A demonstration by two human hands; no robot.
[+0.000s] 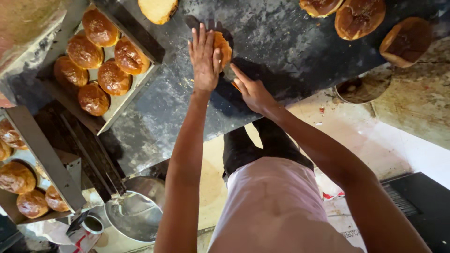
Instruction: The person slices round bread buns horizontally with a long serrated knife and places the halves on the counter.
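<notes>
My left hand (pixel 204 58) lies flat, fingers together, pressing down on a golden bun (pixel 223 47) that rests on the dark work table (pixel 281 42). My right hand (pixel 253 91) is just beside it, near the table's edge, with its forefinger stretched toward the bun. An orange sliver (pixel 234 85) shows under the right hand; what it is I cannot tell. Most of the bun is hidden by the left hand.
A metal tray (pixel 123 105) with several glossy brown buns (pixel 112 77) sits at the left of the table. More buns (pixel 358 16) lie at the far right, and one pale bun (pixel 158 9) at the top. Lower left: another tray of buns (pixel 18 178) and a steel bowl (pixel 138 211).
</notes>
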